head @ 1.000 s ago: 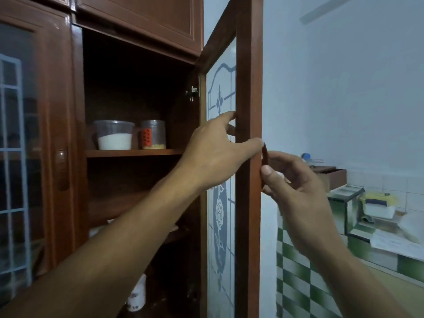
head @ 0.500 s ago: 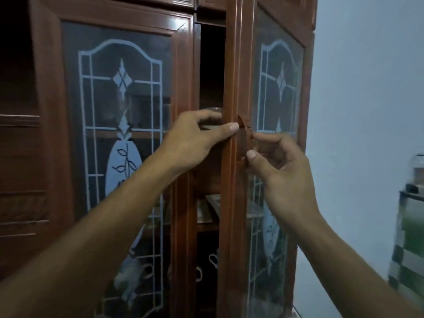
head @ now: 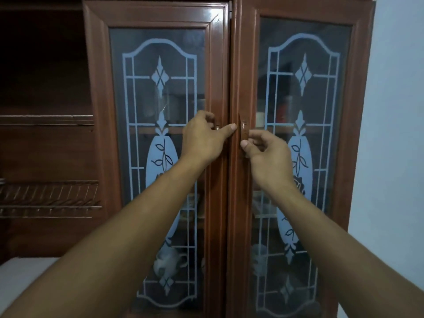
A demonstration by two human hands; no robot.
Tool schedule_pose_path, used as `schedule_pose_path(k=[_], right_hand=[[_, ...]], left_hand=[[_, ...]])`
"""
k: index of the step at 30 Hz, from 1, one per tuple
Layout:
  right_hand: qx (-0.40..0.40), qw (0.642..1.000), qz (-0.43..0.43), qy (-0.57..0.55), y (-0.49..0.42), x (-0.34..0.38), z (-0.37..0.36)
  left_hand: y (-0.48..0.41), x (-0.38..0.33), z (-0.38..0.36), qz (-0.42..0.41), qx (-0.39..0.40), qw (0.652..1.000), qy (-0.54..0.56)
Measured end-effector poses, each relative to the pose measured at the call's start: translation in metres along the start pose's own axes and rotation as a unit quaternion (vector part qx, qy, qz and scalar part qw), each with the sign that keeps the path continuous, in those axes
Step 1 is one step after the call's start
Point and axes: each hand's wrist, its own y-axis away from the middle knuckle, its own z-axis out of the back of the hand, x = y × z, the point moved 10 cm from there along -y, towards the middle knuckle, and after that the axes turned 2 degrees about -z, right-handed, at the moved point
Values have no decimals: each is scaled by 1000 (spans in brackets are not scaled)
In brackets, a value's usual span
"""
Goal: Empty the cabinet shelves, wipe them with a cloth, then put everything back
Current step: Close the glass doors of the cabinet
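Left hand (head: 202, 138) fingers (head: 207, 117) curl narrow round the small knob (head: 216, 127) of the left door (head: 101, 111), thumb straight toward the seam. Right hand (head: 267, 150) fingers pinch the wooden handle (head: 243, 130) of the right door (head: 252, 65). Both etched-glass doors of the cabinet (head: 46, 152) are closed, jars (head: 281, 111) dim on the shelf (head: 146, 130) behind the glass; dish rack (head: 48, 198) at left, well apart.
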Motion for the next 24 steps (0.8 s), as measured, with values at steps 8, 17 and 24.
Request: schedule_pose_path(k=[8,17,24], right_hand=[[1,1000,-11,25,-22,-19,-17],[3,1000,-20,12,-32,-30,-23],[4,1000,-20,8,-30,-28,-24]], left_hand=[[-12,31,-8,67,27,988,133],[-15,40,-10,85,47,979,178],[-15,38,-7,80,52,983,154]])
